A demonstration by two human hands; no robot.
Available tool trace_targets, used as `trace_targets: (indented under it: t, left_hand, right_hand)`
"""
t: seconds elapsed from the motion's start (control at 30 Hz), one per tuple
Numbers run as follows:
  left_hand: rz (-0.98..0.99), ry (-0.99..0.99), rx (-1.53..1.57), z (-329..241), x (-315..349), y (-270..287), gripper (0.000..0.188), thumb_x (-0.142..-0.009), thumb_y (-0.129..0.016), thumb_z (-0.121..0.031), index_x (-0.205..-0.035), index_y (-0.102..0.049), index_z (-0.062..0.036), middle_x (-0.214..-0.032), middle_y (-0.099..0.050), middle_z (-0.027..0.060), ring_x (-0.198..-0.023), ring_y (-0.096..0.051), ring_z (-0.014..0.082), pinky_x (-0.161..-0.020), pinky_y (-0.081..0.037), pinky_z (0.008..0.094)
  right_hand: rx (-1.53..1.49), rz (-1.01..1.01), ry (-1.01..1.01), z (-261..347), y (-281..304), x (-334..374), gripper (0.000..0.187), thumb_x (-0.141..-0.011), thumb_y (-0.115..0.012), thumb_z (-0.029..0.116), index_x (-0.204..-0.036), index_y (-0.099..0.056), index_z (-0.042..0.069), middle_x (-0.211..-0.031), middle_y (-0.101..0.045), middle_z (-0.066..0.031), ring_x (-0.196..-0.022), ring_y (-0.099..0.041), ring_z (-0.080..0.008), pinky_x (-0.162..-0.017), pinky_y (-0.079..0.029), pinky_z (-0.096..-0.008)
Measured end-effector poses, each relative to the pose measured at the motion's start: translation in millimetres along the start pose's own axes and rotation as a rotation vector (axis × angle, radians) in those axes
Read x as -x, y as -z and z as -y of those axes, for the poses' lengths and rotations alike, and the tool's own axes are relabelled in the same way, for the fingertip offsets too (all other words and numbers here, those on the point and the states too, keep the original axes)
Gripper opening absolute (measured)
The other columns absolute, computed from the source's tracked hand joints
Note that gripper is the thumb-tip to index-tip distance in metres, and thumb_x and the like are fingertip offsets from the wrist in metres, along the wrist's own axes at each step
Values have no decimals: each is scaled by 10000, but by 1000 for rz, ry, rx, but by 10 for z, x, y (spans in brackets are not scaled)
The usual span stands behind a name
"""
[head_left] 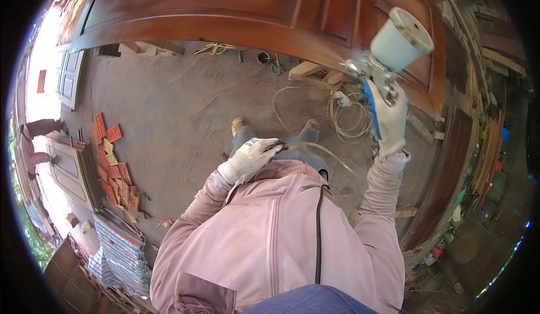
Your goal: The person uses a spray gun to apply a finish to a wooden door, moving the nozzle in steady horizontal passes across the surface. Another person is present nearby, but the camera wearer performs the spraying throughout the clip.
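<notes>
My right hand, in a white glove with a blue palm, is closed round the handle of a metal spray gun. A white paint cup tops the gun and leans to the right. The nozzle points left, close to a reddish-brown panelled wooden door, and a faint mist shows in front of it. Near my waist, my left hand, gloved too, is closed round a thin tan air hose. This hose curves away to the right toward my right forearm.
Coiled hose lies on the floor near my feet, by wooden blocks under the door. Red and yellow packets are scattered at the left, near a striped sack. Another person stands at far left beside stacked panels.
</notes>
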State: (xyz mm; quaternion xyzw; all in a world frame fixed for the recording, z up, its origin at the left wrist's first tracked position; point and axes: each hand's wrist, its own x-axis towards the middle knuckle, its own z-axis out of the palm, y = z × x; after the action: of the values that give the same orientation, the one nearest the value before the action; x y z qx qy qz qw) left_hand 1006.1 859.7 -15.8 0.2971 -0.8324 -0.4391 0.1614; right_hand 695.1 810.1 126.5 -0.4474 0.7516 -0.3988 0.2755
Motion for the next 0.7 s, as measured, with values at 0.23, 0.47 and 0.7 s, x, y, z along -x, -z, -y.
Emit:
trace_targets:
  t: [0.23,0.47,0.7]
  left_hand:
    - [6,672,440,351,590,651,353,-962,-571,-254,-1166,-621,29,-1002,-678,217,-861,-667,314,-759,-513,388]
    - [33,447,454,422,462,585,313,-958,-577,-206,-1153,-621,34,-866,-686,184,-721,-659,276,-649,-504,359]
    - [311,153,249,-96,-201,43,317,-970,-551,-232,-1115,-639,36,-985,-693,206,-884,-672,314,-788,-515,359]
  right_hand:
    - [-486,291,-27,572,-1305,-210,237,-898,-684,121,-1096,-655,-6,-885,-702,-58,-696,-659,-106,-614,-513,-225]
    - [-215,-6,-76,302,-745,120,264,-894,-692,128,-1092,-648,-41,-899,-699,-55,-695,-647,-86,-606,-508,-232]
    - [341,-474,-90,-917,824,298,372,-850,-746,247,-1049,-676,-59,-928,-705,-123,-786,-661,-183,-715,-512,-345]
